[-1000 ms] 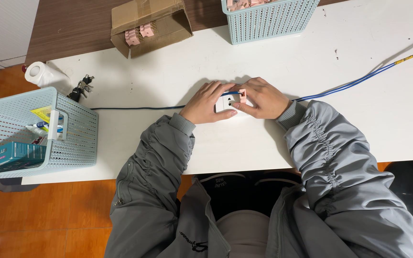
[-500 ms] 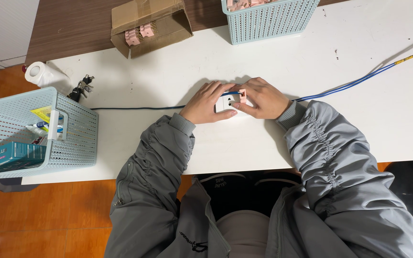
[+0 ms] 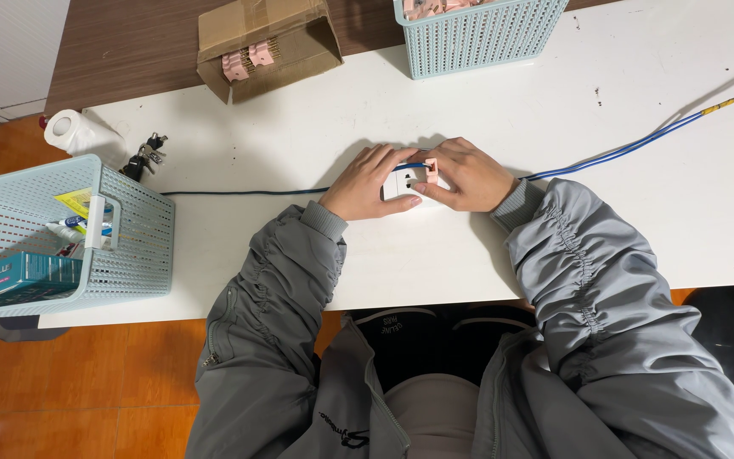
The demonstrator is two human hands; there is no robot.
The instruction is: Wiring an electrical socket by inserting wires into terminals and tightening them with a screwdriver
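Head view. Against the 2 earlier pictures, nothing has shifted: both hands sit in the same place on the white table, and the small white socket block lies between them as before. This suggests fine fingertip work in progress, not a move of the part.

The left hand is curled around the block's left side, its thumb pressed along the lower edge. The right hand closes on the right side, its fingertips pinching a small pink clip at the block's top corner. A short blue wire end meets the block just beside that clip.

Materials and shapes:
- Socket block: rigid, smooth white plastic, rectangular, with dark slots on its face.
- Blue cable: thin, flexible, running right across the table with a yellow band near the far end.
- Dark cable: thin, lying straight to the left.
- 2 pale blue baskets, one at the left and one at the top: perforated plastic mesh.
- Cardboard box: open, holding more pink parts.
- Paper roll: white, soft, cylindrical.
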